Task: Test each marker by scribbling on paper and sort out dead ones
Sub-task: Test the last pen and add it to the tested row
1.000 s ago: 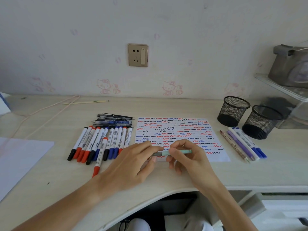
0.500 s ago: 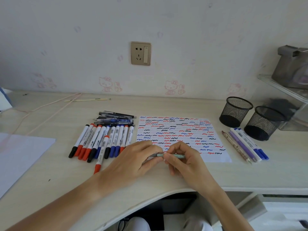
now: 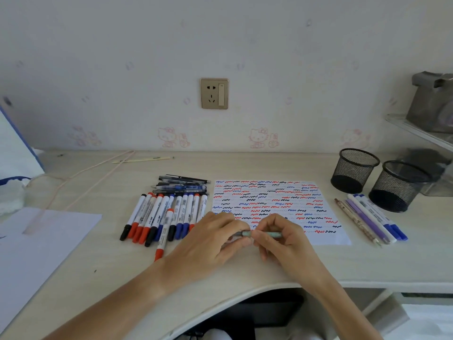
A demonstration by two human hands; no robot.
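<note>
Hands are meeting low over the table (image 3: pixel 245 271), just at the near edge of the scribble paper (image 3: pixel 274 204). Left hand (image 3: pixel 210 241) is pinching one end of a pale green pen (image 3: pixel 264 233) w/ thumb and fingertips curled in; right hand (image 3: pixel 282 241) is gripping the barrel, fingers wrapped round it. Pen is lying roughly horizontal between them, held just above the paper's front-left corner. Whether the cap is coming off or going back on can't be told from this view.

Judgement: step in hand is cap work on this pen. To do it well, the person is best pulling or pushing straight along the barrel, not twisting sideways, keeping the tip off the fingers, and aiming any scribble at the bare strip along the paper's near edge, since the rest is crowded w/ red, blue and black squiggles.

Both forearms are coming in from the near edge, angled inward, wrists low, backs of hands up.

Marker row (image 3: pixel 166 214) is lying just left of the paper, loose pens stacked behind it. Sorted group of pens (image 3: pixel 370 220) is lying to the right, by two mesh cups (image 3: pixel 377 177).
</note>
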